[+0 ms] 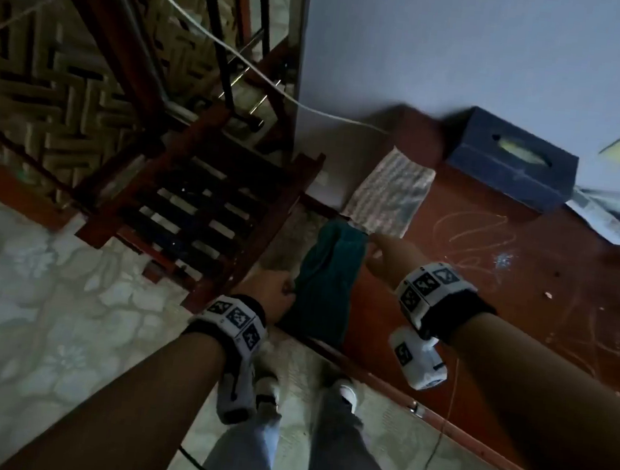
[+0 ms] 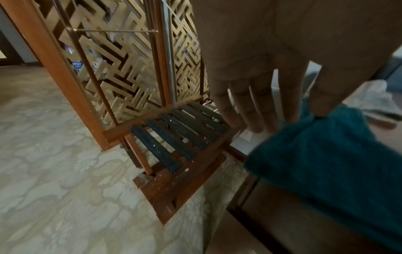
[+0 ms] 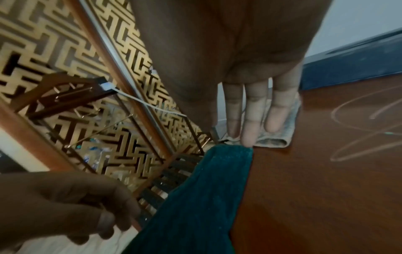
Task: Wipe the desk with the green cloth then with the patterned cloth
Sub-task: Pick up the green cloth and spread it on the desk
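Observation:
The green cloth [image 1: 328, 282] [image 2: 337, 163] [image 3: 206, 197] lies along the left edge of the brown desk [image 1: 484, 310] and partly hangs over it. My left hand [image 1: 276, 285] [image 2: 304, 116] [image 3: 97, 220] pinches the cloth's near-left edge. At the cloth's far corner, my right hand [image 1: 376, 247] [image 3: 228, 137] pinches the fabric with its other fingers straight. Just beyond the green cloth, the patterned cloth [image 1: 389, 193] [image 2: 374, 99] [image 3: 282, 137] lies folded flat on the desk.
Chalk scribbles [image 1: 472, 236] mark the desk top. A dark blue tissue box [image 1: 512, 156] stands at the back by the wall, with a crinkled plastic wrapper [image 1: 608, 224] to its right. Left of the desk is a wooden rack with dark slats [image 1: 203, 216], and a white cable [image 1: 242, 59] crosses above.

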Demonstrator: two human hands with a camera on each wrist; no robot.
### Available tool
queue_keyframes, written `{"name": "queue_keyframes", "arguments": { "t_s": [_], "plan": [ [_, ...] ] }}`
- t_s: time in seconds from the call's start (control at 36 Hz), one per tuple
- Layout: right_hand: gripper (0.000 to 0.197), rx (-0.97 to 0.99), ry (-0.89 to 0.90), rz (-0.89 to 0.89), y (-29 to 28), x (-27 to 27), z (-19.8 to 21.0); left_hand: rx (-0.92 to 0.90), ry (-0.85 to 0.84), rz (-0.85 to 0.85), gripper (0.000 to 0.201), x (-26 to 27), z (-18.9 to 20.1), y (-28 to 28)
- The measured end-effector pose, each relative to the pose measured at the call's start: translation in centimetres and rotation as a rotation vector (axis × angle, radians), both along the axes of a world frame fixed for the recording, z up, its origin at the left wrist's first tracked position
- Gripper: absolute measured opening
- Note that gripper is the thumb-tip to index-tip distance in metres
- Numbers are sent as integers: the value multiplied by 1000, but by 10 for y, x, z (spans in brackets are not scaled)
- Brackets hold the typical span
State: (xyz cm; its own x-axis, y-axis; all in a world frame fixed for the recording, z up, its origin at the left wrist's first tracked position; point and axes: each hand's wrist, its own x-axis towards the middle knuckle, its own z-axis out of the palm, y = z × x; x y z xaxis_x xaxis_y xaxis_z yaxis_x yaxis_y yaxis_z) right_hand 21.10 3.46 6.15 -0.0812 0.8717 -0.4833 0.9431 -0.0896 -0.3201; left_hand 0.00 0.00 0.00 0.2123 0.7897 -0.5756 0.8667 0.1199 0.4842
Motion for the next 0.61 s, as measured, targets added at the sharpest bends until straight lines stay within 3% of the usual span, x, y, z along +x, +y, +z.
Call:
{"name": "queue_keyframes", "arguments": {
  "t_s": [0.14, 0.17, 0.33, 0.5, 0.61],
  "plan": [
    [39, 3, -28, 90, 25, -11, -23, 16, 0, 24, 46, 11, -8, -2],
    [42, -93, -27, 254, 76, -25, -79, -90, 77, 126, 49, 13, -52, 21],
    [63, -183, -123, 555, 81, -30, -92, -62, 106, 94, 59, 20, -56, 8],
    [58, -204, -202, 586, 82, -29, -105, 12, 49, 168, 48, 16, -53, 10],
    [49, -137, -117, 534, 87, -30, -111, 136, 114, 164, 44, 10, -52, 8]
  ]
}}
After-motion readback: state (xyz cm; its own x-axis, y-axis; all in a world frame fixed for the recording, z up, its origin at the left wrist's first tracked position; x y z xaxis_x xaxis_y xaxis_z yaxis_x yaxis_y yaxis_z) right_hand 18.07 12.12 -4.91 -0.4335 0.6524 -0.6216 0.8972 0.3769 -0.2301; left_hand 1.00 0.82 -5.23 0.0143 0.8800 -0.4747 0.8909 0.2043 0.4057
